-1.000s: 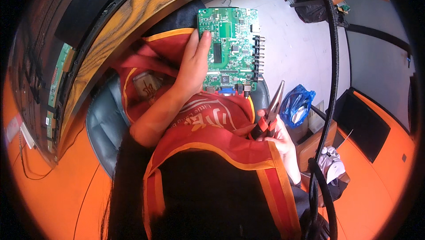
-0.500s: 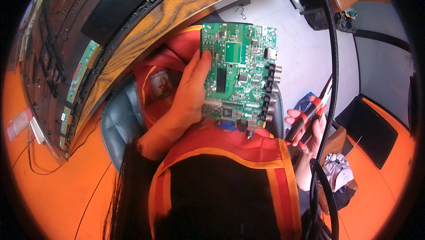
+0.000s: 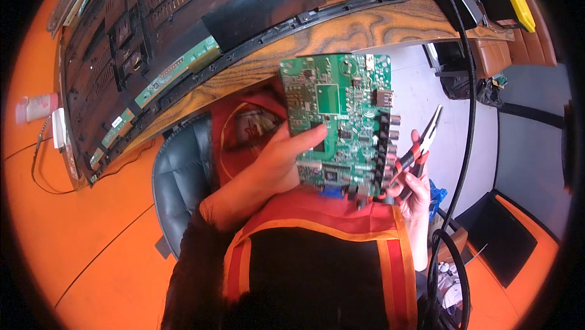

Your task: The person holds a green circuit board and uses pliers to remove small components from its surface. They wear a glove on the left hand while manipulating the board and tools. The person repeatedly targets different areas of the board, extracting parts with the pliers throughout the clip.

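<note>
A green circuit board (image 3: pixel 359 141) is upright in front of my red and orange apron, gripped along its left edge by my left hand (image 3: pixel 283 153), whose thumb lies across its face. Round jacks line the board's right edge, and a blue connector (image 3: pixel 332 192) sits at its bottom. My right hand (image 3: pixel 415 187) is closed around needle-nose pliers (image 3: pixel 420 150) with red and black handles. Their metal jaws point upward, just right of the board. Some fingers of the right hand reach near the board's lower right corner; whether they touch it I cannot tell.
On the wood-grained table (image 3: pixel 292 46) lies a black television panel (image 3: pixel 262 7) with green board strips. A black cable (image 3: pixel 470 117) hangs at the right. Beyond it a dark flat screen (image 3: pixel 501 238) is on the floor. A dark padded chair (image 3: pixel 183 177) is at the left.
The left thumb has moved from the board's edge onto its face. My right hand with the pliers has come closer to the board. The view has shifted, showing more of the table.
</note>
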A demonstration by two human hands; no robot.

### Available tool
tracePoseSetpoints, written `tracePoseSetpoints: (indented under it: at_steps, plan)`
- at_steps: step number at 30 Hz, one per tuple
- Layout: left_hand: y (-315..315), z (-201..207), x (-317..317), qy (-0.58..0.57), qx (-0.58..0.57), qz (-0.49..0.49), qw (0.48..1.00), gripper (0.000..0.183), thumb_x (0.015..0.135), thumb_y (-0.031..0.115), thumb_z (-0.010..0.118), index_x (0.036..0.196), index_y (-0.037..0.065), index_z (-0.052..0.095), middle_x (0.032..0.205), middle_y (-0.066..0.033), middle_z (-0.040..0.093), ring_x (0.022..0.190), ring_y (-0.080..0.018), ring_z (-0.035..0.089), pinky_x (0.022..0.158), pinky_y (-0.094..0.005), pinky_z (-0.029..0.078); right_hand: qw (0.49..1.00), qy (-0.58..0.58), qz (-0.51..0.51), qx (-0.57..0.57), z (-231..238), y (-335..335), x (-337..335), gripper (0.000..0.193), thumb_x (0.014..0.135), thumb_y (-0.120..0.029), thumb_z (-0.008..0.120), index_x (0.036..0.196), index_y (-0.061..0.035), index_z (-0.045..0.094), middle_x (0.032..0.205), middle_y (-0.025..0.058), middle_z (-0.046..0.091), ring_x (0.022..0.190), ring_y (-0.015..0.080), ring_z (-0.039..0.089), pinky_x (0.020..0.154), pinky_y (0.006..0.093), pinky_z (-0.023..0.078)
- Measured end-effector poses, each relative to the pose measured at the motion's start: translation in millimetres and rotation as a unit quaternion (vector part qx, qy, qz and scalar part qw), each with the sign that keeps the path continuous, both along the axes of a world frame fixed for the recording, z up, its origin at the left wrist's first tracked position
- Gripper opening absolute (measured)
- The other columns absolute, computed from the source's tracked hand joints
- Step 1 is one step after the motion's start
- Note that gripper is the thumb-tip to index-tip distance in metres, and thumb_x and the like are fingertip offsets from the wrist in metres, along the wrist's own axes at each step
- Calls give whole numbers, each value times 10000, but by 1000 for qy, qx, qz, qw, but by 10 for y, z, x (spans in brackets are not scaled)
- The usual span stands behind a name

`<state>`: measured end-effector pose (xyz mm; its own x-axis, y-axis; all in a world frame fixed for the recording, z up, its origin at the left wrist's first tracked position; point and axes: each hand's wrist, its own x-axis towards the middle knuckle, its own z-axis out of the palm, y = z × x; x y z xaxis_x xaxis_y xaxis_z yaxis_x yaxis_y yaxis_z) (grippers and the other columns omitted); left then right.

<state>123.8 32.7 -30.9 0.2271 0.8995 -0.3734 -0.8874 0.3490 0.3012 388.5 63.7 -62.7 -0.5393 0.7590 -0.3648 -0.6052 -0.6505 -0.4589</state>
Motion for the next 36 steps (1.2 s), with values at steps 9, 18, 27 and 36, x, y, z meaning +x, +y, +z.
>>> tracePoseSetpoints:
  at_steps: [9, 18, 27, 36]
  plan:
    - [21, -106, 163, 272, 14, 14, 962, 270, 927, 113, 542, 1164, -13, 528, 1061, -64, 615, 938, -118, 589, 836, -285, 484, 652, -614, 70, 439, 424, 115, 39, 525, 786, 59, 635, 1287, -32, 509, 1099, 143, 578, 931, 187, 598, 770, 288, 514]
    - [-27, -169, 341, 281, -1, -36, 959, 279, 924, 123, 553, 1166, -12, 523, 1052, -65, 612, 925, -113, 583, 825, -276, 485, 456, -713, 48, 530, 604, 205, -253, 633, 721, 112, 658, 1284, -163, 570, 1101, 116, 533, 957, 217, 581, 811, 313, 494]
    - [-69, -217, 331, 320, 6, -50, 946, 288, 921, 130, 555, 1169, -14, 522, 1050, -63, 613, 932, -115, 576, 830, -275, 472, 396, -734, 23, 551, 513, 341, -383, 628, 667, 95, 692, 1239, -145, 590, 1114, 103, 557, 1001, 254, 586, 834, 346, 499]
    - [-45, -184, 360, 387, 1, -35, 921, 262, 925, 125, 540, 1148, -13, 533, 1010, -68, 627, 880, -113, 590, 796, -271, 482, 411, -743, 29, 527, 451, 267, -459, 626, 680, 103, 674, 1242, -161, 591, 1128, 99, 542, 992, 230, 601, 807, 323, 533]
